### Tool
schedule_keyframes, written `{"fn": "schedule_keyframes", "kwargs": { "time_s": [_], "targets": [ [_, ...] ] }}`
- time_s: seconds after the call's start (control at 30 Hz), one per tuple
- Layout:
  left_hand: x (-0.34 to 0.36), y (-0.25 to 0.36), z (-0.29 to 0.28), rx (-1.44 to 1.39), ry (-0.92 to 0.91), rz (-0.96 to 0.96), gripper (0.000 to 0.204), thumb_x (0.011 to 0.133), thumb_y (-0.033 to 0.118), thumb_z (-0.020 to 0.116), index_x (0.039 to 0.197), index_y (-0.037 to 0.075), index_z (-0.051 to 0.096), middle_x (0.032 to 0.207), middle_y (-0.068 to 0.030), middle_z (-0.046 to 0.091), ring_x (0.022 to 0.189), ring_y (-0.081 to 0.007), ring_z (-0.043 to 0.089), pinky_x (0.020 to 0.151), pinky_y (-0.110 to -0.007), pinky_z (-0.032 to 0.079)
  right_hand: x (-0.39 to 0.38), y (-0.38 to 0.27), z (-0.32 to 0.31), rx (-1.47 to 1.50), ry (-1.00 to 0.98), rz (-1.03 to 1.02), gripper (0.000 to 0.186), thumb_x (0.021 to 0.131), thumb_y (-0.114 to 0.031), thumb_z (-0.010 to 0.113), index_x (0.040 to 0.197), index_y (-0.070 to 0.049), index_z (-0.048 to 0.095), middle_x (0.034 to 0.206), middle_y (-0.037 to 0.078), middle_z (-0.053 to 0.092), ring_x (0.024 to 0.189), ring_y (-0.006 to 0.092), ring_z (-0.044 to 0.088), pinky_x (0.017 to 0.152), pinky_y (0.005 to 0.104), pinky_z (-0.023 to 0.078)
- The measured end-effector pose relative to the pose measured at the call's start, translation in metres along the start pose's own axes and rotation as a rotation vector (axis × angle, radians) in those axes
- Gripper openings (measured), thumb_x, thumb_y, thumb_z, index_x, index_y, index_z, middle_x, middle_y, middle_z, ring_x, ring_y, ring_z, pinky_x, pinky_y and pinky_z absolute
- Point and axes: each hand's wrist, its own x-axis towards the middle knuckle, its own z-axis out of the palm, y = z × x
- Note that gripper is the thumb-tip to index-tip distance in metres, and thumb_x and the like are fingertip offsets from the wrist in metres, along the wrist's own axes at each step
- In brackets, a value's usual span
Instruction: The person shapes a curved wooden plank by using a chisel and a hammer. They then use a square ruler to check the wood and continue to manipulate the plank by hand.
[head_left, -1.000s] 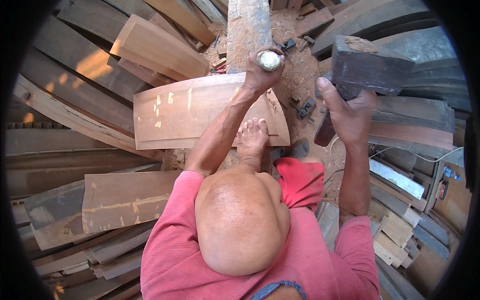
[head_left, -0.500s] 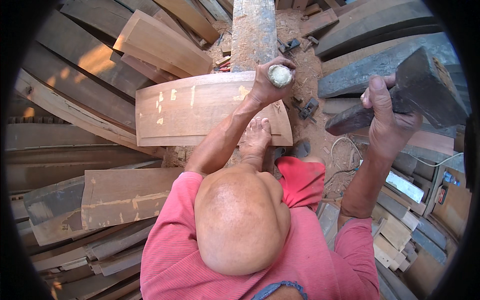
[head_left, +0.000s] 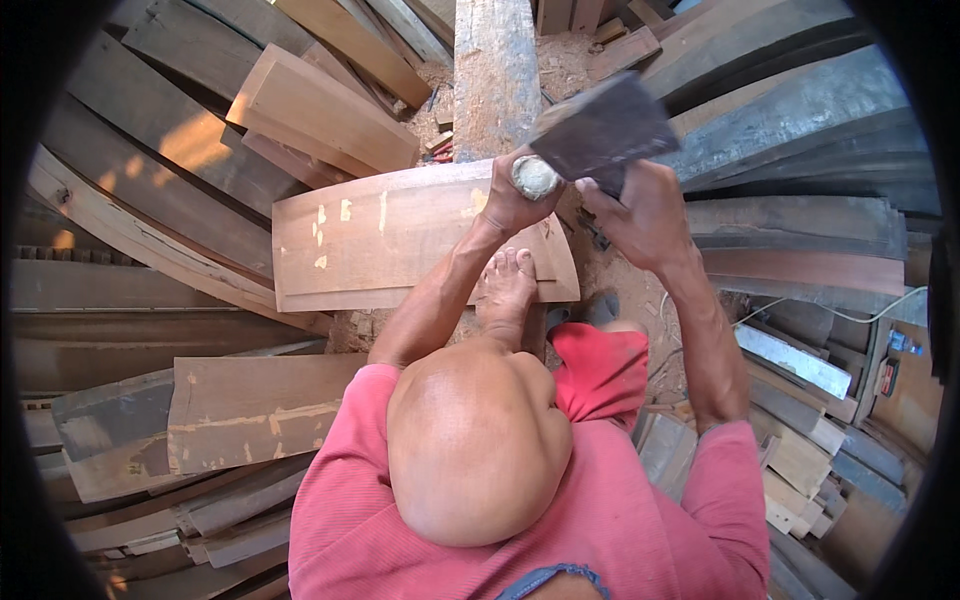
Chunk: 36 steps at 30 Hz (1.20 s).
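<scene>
My left hand (head_left: pixel 512 200) is closed around the upright handle of a chisel (head_left: pixel 535 177). The handle's pale, worn round end faces up; the blade is hidden below. Under it lies a broad, slightly curved wooden board (head_left: pixel 410 245) with light patches, and my bare foot (head_left: pixel 508 280) presses on its near edge. My right hand (head_left: pixel 640 215) grips a dark wooden mallet (head_left: pixel 610 125), blurred by motion. Its head is right beside and above the chisel's end; whether they touch I cannot tell.
Stacked curved planks (head_left: pixel 170 190) fill the left side, and dark timbers (head_left: pixel 800 150) lie at the right. A long plank (head_left: pixel 495 80) runs away beyond the board, amid wood shavings. Offcuts (head_left: pixel 800 450) and a pale cable (head_left: pixel 860 318) are at the lower right.
My right hand has swung the mallet leftward from the far right to the chisel's end. My left hand keeps its hold on the chisel, shifted slightly left and nearer in view.
</scene>
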Motion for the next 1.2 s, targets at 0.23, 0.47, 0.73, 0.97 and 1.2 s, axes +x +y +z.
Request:
{"fn": "schedule_keyframes", "kwargs": {
  "time_s": [0.23,0.47,0.73,0.97,1.2],
  "targets": [
    [0.023,0.005,0.001,-0.021,-0.172,-0.123,0.014,0.087,0.013,0.077,0.094,0.003,0.07,0.084,-0.0065,0.072,0.078,-0.0104,0.067,0.07,-0.028,0.055,-0.012,-0.036,-0.029,0.488,0.292,0.148,0.023,0.087,-0.018,0.081,0.096,-0.001,0.069,0.08,0.002,0.067,0.067,0.0126,0.063,0.061,0.0308,0.052],
    [0.03,0.004,-0.002,-0.041,-0.003,-0.24,0.013,0.087,0.014,0.078,0.092,0.004,0.072,0.084,-0.004,0.072,0.078,-0.0085,0.066,0.072,-0.026,0.055,-0.029,-0.023,-0.042,0.663,0.465,0.215,0.018,0.086,-0.002,0.08,0.097,-0.001,0.066,0.082,0.006,0.066,0.061,0.0117,0.061,0.054,0.0257,0.049],
    [0.03,0.014,-0.001,-0.044,-0.012,-0.152,0.014,0.087,0.014,0.078,0.094,0.004,0.072,0.085,-0.0058,0.072,0.079,-0.0113,0.067,0.073,-0.028,0.054,-0.032,-0.028,-0.057,0.719,0.597,0.183,0.016,0.088,0.003,0.076,0.099,0.0,0.064,0.08,0.008,0.065,0.06,0.0141,0.06,0.055,0.0288,0.051],
    [0.022,0.015,0.006,-0.021,-0.046,-0.195,0.013,0.087,0.014,0.078,0.093,0.004,0.071,0.087,-0.0057,0.072,0.082,-0.0117,0.067,0.076,-0.028,0.054,-0.038,-0.027,-0.063,0.713,0.616,0.171,0.014,0.089,0.002,0.074,0.097,0.0,0.063,0.079,0.008,0.063,0.061,0.0144,0.059,0.056,0.0293,0.051],
    [0.017,0.011,0.005,0.003,-0.051,-0.202,0.014,0.088,0.014,0.077,0.095,0.004,0.07,0.088,-0.0058,0.071,0.083,-0.0114,0.067,0.076,-0.027,0.054,-0.039,-0.025,-0.06,0.699,0.612,0.203,0.013,0.09,0.002,0.073,0.098,0.0,0.063,0.08,0.008,0.063,0.061,0.0143,0.059,0.057,0.0294,0.052]
  ]
}}
